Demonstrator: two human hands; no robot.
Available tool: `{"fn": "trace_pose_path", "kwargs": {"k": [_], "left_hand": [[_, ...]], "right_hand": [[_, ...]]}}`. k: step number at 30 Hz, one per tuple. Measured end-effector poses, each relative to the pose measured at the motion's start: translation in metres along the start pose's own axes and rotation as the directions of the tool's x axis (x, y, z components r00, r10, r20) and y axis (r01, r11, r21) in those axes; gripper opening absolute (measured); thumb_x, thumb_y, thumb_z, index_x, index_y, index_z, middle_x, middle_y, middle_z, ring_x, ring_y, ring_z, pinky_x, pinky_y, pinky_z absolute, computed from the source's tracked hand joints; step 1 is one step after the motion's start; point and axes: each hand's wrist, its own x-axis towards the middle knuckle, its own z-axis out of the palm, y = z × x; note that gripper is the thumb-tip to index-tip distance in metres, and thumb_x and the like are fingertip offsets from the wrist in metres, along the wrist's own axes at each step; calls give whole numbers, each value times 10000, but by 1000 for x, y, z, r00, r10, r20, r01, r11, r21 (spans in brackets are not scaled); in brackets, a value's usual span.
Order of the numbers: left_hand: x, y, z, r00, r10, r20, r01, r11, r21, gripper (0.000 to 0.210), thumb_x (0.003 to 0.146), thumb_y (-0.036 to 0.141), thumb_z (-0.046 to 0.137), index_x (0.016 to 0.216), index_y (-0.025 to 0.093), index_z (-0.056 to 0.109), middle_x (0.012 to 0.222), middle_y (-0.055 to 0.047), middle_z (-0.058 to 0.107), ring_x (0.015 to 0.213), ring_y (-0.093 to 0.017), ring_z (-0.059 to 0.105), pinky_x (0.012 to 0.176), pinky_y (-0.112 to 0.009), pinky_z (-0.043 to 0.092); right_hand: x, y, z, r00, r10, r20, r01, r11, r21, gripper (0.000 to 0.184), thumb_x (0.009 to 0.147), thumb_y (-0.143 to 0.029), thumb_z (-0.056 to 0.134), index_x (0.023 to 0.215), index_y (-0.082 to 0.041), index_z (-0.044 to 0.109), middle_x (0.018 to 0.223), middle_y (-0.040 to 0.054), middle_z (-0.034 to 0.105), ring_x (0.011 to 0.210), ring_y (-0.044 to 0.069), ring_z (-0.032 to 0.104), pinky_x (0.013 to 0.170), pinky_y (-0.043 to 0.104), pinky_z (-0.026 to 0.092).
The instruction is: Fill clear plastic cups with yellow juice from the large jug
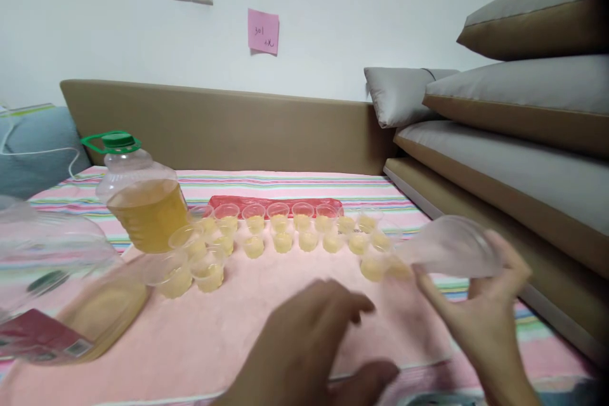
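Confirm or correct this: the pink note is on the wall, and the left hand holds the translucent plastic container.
Wrong side: the head view shows the right hand holding the translucent plastic container. The pink note is on the wall.

Two rows of cups (282,242) run left to right across a cloth (190,349), bending toward the person at both ends; behind them come a packet (221,203), then a backboard (238,130), then the wall (333,25) with its note (263,32). Over on the left, one bottle (148,212) stands just beside the cups, a second bottle (104,323) nearer the person, while stacked cushions (514,146) rise on the right. The left hand (311,342) is before the rows; the right hand (495,311), near their right end, holds a container (451,247).
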Motion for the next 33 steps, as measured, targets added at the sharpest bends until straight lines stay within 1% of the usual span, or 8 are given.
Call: {"fn": "trace_pose_path", "kwargs": {"k": [3, 6, 10, 14, 17, 21, 25, 33], "left_hand": [[8, -7, -15, 936, -118, -332, 141, 989, 46, 570, 924, 417, 841, 1359, 393, 475, 1226, -16, 669, 1064, -266, 683, 855, -443, 614], [7, -22, -8, 863, -228, -450, 236, 971, -39, 765, 842, 423, 909, 1406, 456, 394, 1382, -9, 575, 1218, -286, 617, 962, -523, 581], [1, -41, 9, 838, -322, -440, 270, 946, -178, 838, 778, 415, 953, 1366, 456, 358, 1417, -8, 497, 1319, -318, 540, 1068, -628, 495], [-2, -47, 15, 827, -303, -474, 248, 953, -176, 856, 768, 366, 946, 1363, 432, 333, 1376, -19, 474, 1329, -334, 525, 1102, -672, 436], [-2, -48, 16, 814, -283, -508, 239, 959, -151, 790, 807, 353, 900, 1361, 403, 337, 1360, -33, 470, 1317, -333, 535, 1093, -664, 431], [-1, -50, 19, 806, -258, -533, 224, 966, -129, 715, 845, 346, 851, 1355, 378, 350, 1320, -36, 481, 1280, -313, 549, 1085, -634, 433], [1, -52, 21, 798, -273, -537, 237, 962, -136, 710, 834, 349, 860, 1340, 372, 362, 1318, -28, 487, 1266, -301, 554, 1087, -614, 419], [0, -52, 20, 789, -297, -538, 238, 955, -177, 715, 824, 298, 875, 1331, 345, 374, 1320, -35, 490, 1286, -287, 549, 1116, -586, 389]], "right_hand": [[-29, -41, 36, 979, 96, 181, -98, 995, 4, 1105, 833, -498, 903, 1691, -220, 265, 1545, 210, 448, 1362, 410, 551, 1130, 636, 483], [-48, -66, 62, 953, 119, 278, -136, 990, 41, 991, 896, -527, 839, 1671, -240, 292, 1578, 201, 438, 1403, 403, 520, 1054, 550, 552], [-62, -82, 83, 932, 135, 336, -180, 978, 106, 936, 902, -487, 832, 1643, -262, 306, 1552, 177, 486, 1354, 371, 579, 1015, 502, 588], [-70, -86, 93, 911, 188, 367, -241, 965, 105, 961, 883, -432, 822, 1649, -232, 279, 1520, 189, 518, 1328, 372, 604, 1002, 503, 603], [-73, -85, 97, 900, 231, 370, -283, 955, 92, 1006, 859, -463, 831, 1659, -221, 272, 1502, 193, 532, 1320, 384, 608, 1036, 548, 584], [-75, -85, 101, 910, 218, 352, -264, 961, 87, 936, 881, -493, 795, 1640, -240, 308, 1547, 181, 501, 1376, 380, 569, 1056, 552, 572], [-79, -84, 104, 905, 242, 350, -282, 957, 66, 908, 878, -496, 775, 1626, -237, 330, 1504, 177, 536, 1340, 384, 592, 1059, 581, 562], [-88, -82, 107, 883, 277, 380, -331, 940, 84, 963, 868, -475, 788, 1665, -272, 286, 1549, 173, 481, 1389, 403, 539, 1127, 654, 484]]}}
